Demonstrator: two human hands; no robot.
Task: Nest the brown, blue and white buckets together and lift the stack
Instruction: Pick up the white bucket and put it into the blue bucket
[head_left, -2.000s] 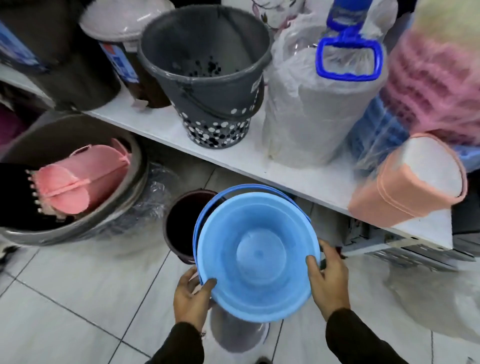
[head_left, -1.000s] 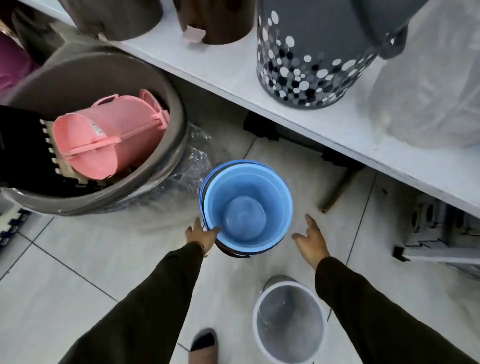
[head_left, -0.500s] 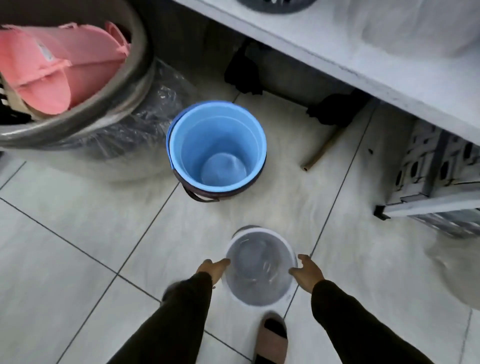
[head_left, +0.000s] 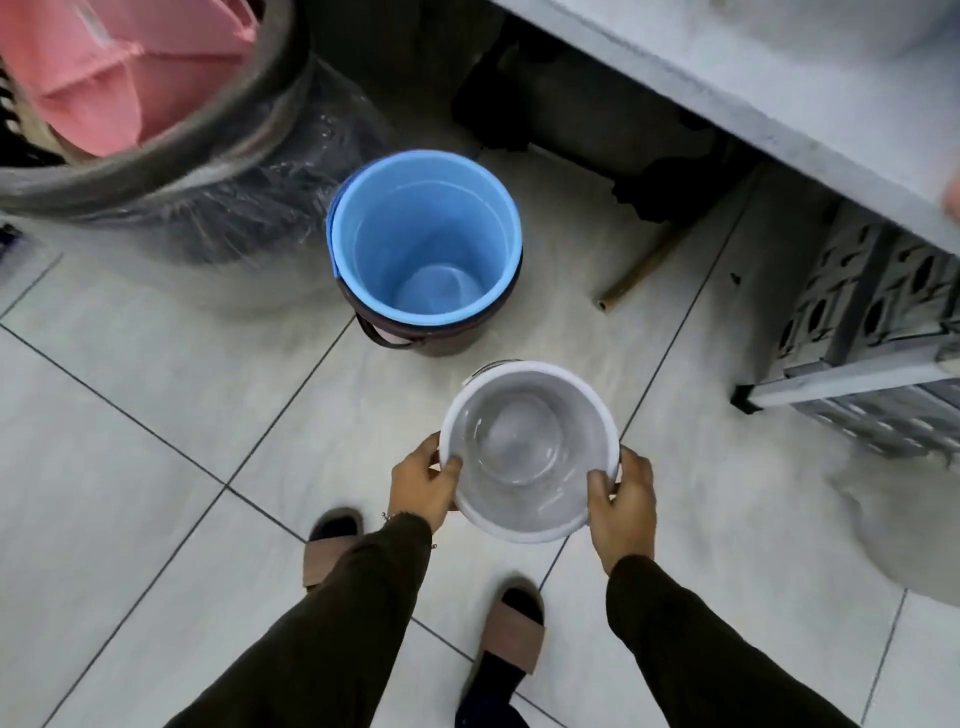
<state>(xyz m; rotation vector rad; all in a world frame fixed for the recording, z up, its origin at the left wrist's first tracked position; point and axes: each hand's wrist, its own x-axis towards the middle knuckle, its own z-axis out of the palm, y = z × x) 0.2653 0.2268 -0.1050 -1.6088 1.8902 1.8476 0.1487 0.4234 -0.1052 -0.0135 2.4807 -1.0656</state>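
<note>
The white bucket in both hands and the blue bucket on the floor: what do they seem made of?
White round bucket: apparently thin moulded plastic, glossy; the inside shows soft reflections. Blue round bucket: likely smooth plastic too, with sheen on its wall and base.

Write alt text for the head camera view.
Both hands, left hand and right hand, grip the rim of a white plastic bucket above a tiled floor. Beyond it, a blue plastic bucket sits nested inside a brown bucket.
</note>
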